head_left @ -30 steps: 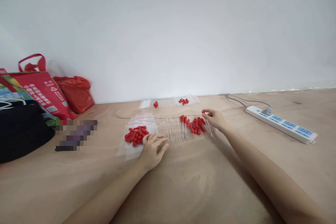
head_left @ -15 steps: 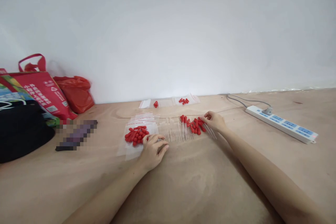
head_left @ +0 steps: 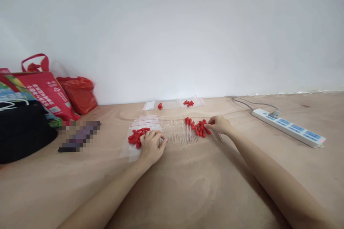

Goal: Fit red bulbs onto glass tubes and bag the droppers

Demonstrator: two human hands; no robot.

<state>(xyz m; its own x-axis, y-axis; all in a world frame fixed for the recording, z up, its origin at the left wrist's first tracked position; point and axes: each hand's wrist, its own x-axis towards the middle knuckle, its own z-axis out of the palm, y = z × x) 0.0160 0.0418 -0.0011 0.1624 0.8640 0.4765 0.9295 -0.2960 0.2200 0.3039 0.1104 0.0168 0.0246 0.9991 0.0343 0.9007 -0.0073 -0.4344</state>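
Observation:
My left hand (head_left: pixel 152 145) is over the right part of a pile of red rubber bulbs (head_left: pixel 135 136) on clear zip bags (head_left: pixel 146 121). Its fingers are curled and pressed together; what they hold, if anything, is hidden. My right hand (head_left: pixel 219 125) pinches at the right edge of a second group of red bulbs (head_left: pixel 200 128), its fingertips touching one bulb. Thin clear tubes (head_left: pixel 176 132) lie in a row between the hands, and a few more tubes (head_left: pixel 220 136) lie under my right hand.
Small bags with red bulbs (head_left: pixel 188 103) lie by the wall. A white power strip (head_left: pixel 288 127) with a grey cable is at the right. At the left are a black hat (head_left: pixel 25 132), a pink bag (head_left: pixel 51 94), a red plastic bag (head_left: pixel 79 94) and a blurred dark object (head_left: pixel 80 136).
My left hand has moved left and slightly up, over the red pile, and its fingers have drawn in. My right hand has shifted only slightly at the bulbs.

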